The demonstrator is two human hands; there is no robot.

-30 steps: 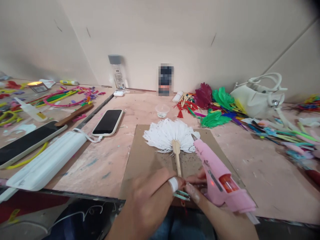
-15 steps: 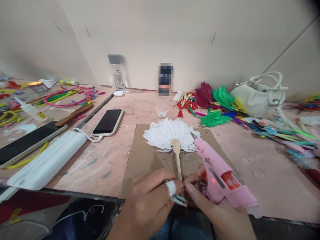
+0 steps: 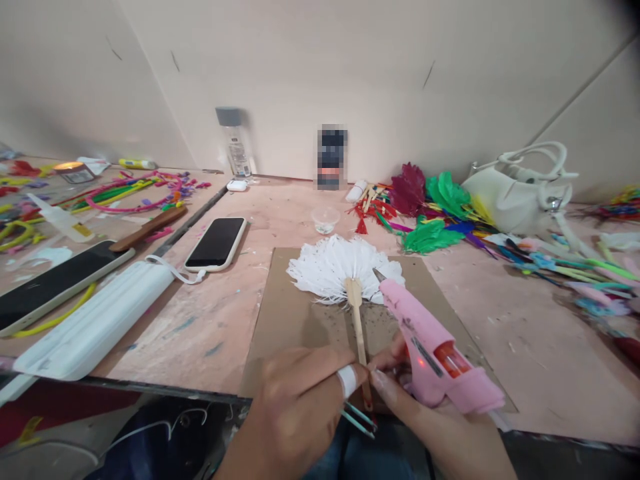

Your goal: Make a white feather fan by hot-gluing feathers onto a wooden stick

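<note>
A white feather fan [image 3: 343,267] on a wooden stick [image 3: 359,330] lies on a brown cardboard sheet [image 3: 295,320]. My left hand [image 3: 295,413], with a white bandage on one finger, pinches the near end of the stick and also holds thin metal tweezers [image 3: 359,419]. My right hand [image 3: 430,420] grips a pink glue gun [image 3: 433,350]; its nozzle points at the fan's right base, close to the feathers.
Coloured feathers [image 3: 430,213] and a white handbag [image 3: 520,193] lie at the back right. A small clear cup [image 3: 325,219] stands behind the fan. Two phones [image 3: 216,243], a white case [image 3: 95,320] and craft clutter fill the left.
The glue gun's nozzle has shifted a little left, toward the fan's base. My left hand has slid slightly toward me with the tweezers.
</note>
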